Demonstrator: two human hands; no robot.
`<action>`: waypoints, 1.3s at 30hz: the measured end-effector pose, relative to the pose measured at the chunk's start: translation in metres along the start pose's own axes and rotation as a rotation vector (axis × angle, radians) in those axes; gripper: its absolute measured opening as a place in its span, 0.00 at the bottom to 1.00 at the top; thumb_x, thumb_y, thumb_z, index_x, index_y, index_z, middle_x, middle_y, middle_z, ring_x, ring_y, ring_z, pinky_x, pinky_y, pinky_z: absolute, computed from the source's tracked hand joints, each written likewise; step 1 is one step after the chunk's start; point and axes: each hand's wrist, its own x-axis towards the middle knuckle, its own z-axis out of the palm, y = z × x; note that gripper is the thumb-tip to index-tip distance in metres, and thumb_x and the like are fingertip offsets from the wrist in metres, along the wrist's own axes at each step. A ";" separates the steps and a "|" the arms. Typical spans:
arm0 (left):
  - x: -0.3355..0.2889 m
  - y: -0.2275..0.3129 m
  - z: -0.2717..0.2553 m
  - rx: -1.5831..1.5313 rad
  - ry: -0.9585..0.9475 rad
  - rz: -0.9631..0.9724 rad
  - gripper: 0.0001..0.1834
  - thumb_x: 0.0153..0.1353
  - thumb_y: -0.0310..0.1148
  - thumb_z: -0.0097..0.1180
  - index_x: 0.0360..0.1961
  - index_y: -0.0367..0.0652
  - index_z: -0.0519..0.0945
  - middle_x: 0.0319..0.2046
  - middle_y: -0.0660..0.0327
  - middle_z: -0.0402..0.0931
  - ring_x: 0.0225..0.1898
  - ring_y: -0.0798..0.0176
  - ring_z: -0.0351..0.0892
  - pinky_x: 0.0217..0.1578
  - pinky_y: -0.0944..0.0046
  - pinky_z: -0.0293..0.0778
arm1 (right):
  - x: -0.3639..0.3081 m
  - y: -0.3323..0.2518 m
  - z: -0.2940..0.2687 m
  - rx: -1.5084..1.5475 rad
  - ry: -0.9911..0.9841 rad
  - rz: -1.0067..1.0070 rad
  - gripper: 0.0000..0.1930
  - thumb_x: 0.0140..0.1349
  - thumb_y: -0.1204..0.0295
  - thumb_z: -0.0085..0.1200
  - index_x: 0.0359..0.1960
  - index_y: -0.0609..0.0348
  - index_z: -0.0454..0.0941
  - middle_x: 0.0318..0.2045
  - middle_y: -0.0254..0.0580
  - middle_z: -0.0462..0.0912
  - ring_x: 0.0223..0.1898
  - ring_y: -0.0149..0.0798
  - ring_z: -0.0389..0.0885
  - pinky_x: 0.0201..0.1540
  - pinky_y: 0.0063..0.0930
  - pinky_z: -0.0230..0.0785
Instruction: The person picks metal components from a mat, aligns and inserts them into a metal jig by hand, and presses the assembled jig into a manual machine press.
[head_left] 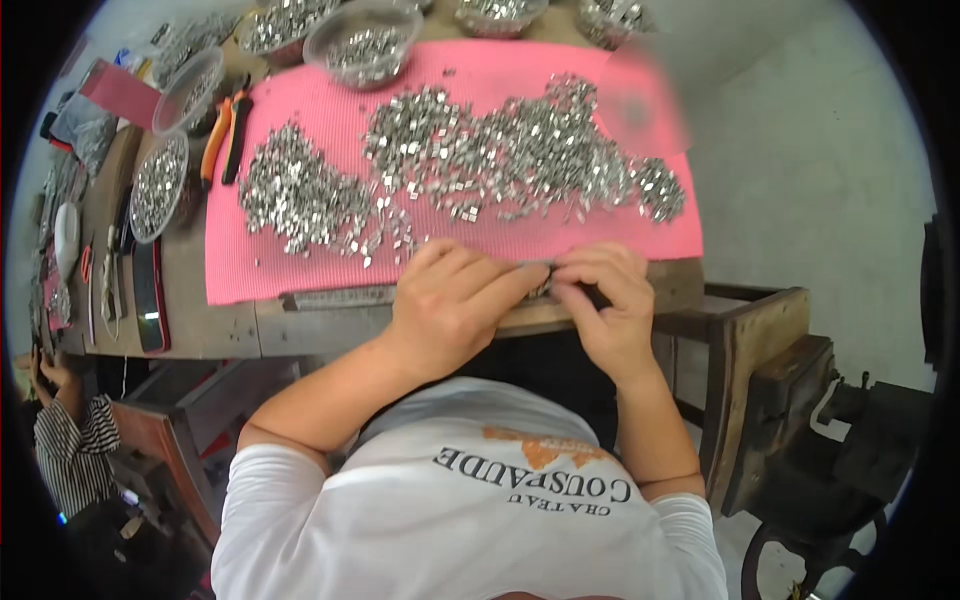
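Both my hands meet at the front edge of the table, just below a pink ribbed mat (320,100). My left hand (450,305) lies over a narrow metal strip (345,297), fingers bent and pressed together, pointing right. My right hand (608,298) is closed in a pinch close to the left fingertips. Between them shows a bit of something small and dark; the fingers hide most of it. Beyond the hands, loose heaps of small shiny metal pieces (510,145) spread over the mat, with a separate heap of metal pieces (300,195) at the left.
Orange-and-black pliers (226,138) lie on the mat's left edge. Clear plastic bowls (362,45) of metal pieces line the back, and another bowl (158,188) stands at the left. A wooden stand (755,330) is at the right. A person in stripes (75,445) works far left.
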 end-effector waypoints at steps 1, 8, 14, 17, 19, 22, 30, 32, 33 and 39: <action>0.001 0.001 -0.003 -0.019 -0.003 -0.014 0.19 0.49 0.21 0.67 0.44 0.45 0.88 0.34 0.64 0.84 0.30 0.61 0.79 0.35 0.61 0.70 | 0.002 -0.005 -0.004 0.079 -0.044 0.071 0.09 0.54 0.76 0.69 0.37 0.54 0.84 0.36 0.33 0.87 0.44 0.40 0.82 0.55 0.37 0.63; -0.002 0.000 -0.008 -0.072 0.014 -0.126 0.23 0.50 0.21 0.70 0.50 0.43 0.86 0.36 0.60 0.85 0.29 0.58 0.80 0.35 0.60 0.72 | 0.083 0.005 -0.034 0.307 0.062 0.314 0.04 0.64 0.78 0.60 0.38 0.64 0.80 0.35 0.35 0.84 0.40 0.27 0.80 0.46 0.25 0.73; 0.006 -0.012 -0.014 -0.082 -0.012 -0.079 0.23 0.50 0.23 0.71 0.50 0.42 0.85 0.37 0.59 0.85 0.32 0.59 0.80 0.38 0.59 0.73 | 0.229 0.075 -0.065 -0.176 0.420 0.106 0.10 0.64 0.72 0.62 0.43 0.65 0.84 0.38 0.41 0.89 0.39 0.31 0.85 0.47 0.28 0.76; 0.008 -0.014 -0.013 -0.085 -0.020 -0.058 0.22 0.50 0.24 0.71 0.49 0.43 0.86 0.37 0.61 0.85 0.32 0.60 0.80 0.38 0.60 0.73 | 0.261 0.090 -0.067 -0.122 0.367 0.090 0.15 0.64 0.68 0.63 0.50 0.63 0.85 0.42 0.43 0.90 0.43 0.34 0.86 0.50 0.29 0.77; 0.004 -0.015 -0.010 -0.084 -0.034 -0.069 0.22 0.50 0.24 0.71 0.50 0.43 0.86 0.37 0.61 0.85 0.32 0.61 0.80 0.38 0.60 0.73 | 0.256 0.075 -0.062 -0.034 0.330 0.122 0.16 0.66 0.69 0.62 0.52 0.63 0.85 0.44 0.43 0.89 0.46 0.34 0.86 0.53 0.29 0.76; 0.004 -0.017 -0.005 -0.096 -0.061 -0.060 0.22 0.51 0.24 0.70 0.50 0.44 0.86 0.37 0.62 0.85 0.32 0.61 0.80 0.39 0.60 0.72 | 0.215 0.014 -0.057 0.431 0.124 -0.018 0.15 0.68 0.73 0.58 0.52 0.68 0.84 0.46 0.47 0.88 0.49 0.37 0.85 0.57 0.30 0.75; 0.000 -0.004 0.007 -0.022 -0.160 -0.063 0.21 0.50 0.27 0.67 0.49 0.44 0.85 0.36 0.65 0.82 0.34 0.62 0.78 0.41 0.59 0.71 | 0.064 -0.050 -0.131 0.858 0.021 -0.318 0.10 0.70 0.66 0.54 0.47 0.53 0.82 0.39 0.36 0.86 0.34 0.32 0.77 0.45 0.39 0.66; 0.005 -0.005 0.009 -0.012 -0.110 -0.051 0.21 0.51 0.27 0.68 0.49 0.44 0.85 0.35 0.65 0.82 0.34 0.62 0.79 0.41 0.59 0.71 | 0.050 -0.081 -0.103 0.876 0.015 -0.313 0.08 0.70 0.66 0.54 0.45 0.52 0.82 0.38 0.35 0.85 0.33 0.32 0.77 0.44 0.39 0.65; 0.009 -0.009 0.012 -0.011 -0.092 -0.026 0.21 0.50 0.26 0.68 0.49 0.43 0.85 0.35 0.65 0.82 0.33 0.62 0.79 0.40 0.59 0.71 | 0.079 -0.077 -0.090 0.867 0.016 -0.323 0.07 0.70 0.66 0.54 0.44 0.52 0.81 0.37 0.34 0.85 0.33 0.32 0.76 0.43 0.39 0.65; 0.005 -0.009 0.018 0.003 -0.072 -0.027 0.21 0.47 0.24 0.71 0.46 0.42 0.86 0.34 0.62 0.83 0.32 0.59 0.81 0.38 0.59 0.71 | 0.070 -0.086 -0.084 0.967 -0.069 -0.396 0.03 0.68 0.68 0.56 0.37 0.50 0.79 0.34 0.32 0.83 0.29 0.31 0.74 0.40 0.38 0.64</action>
